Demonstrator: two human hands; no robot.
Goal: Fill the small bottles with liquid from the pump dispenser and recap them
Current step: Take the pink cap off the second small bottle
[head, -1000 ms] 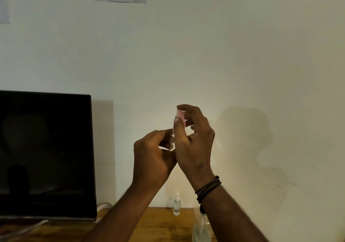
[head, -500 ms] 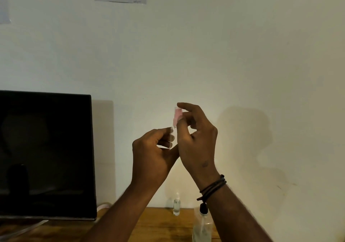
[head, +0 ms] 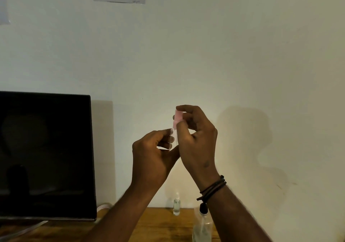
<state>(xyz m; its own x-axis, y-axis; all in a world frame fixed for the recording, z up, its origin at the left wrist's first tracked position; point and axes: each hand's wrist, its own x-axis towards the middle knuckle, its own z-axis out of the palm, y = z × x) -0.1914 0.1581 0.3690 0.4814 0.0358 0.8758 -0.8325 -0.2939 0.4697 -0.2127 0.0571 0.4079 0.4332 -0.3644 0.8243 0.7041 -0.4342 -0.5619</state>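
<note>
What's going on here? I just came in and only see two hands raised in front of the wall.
A person holds a small clear bottle in the left hand while the right hand pinches its pink cap on top. Whether the cap is going on or off cannot be told. Another small bottle and the pump dispenser stand on the wooden table below.

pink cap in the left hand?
No, the pink cap is pinched in the right hand fingers, while the left hand holds the clear bottle below it.
</note>
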